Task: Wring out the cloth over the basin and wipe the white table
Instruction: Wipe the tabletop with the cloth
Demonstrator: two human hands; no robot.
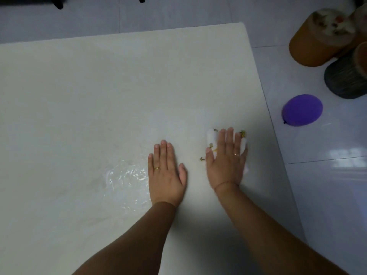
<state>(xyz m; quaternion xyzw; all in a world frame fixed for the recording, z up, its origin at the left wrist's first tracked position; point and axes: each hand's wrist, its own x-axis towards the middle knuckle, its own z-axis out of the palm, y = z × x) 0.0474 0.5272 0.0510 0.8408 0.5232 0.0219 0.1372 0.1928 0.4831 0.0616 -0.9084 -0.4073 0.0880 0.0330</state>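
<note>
Toward the white table's [99,86] front edge a wet patch [127,175] glistens, then the left hand [166,173] lies flat, fingers straight and together, and the right hand [226,161] presses straight, slightly spread fingers onto the cloth [211,136] near the table's right edge.

Both forearms [139,235], rising from the bottom edge of the frame, are bare to the wrist. The left hand [166,173], lower centre, wears a thin gold ring [157,167] on one finger; the right hand [226,161], just to its right, wears a similar gold band [236,154]
</note>
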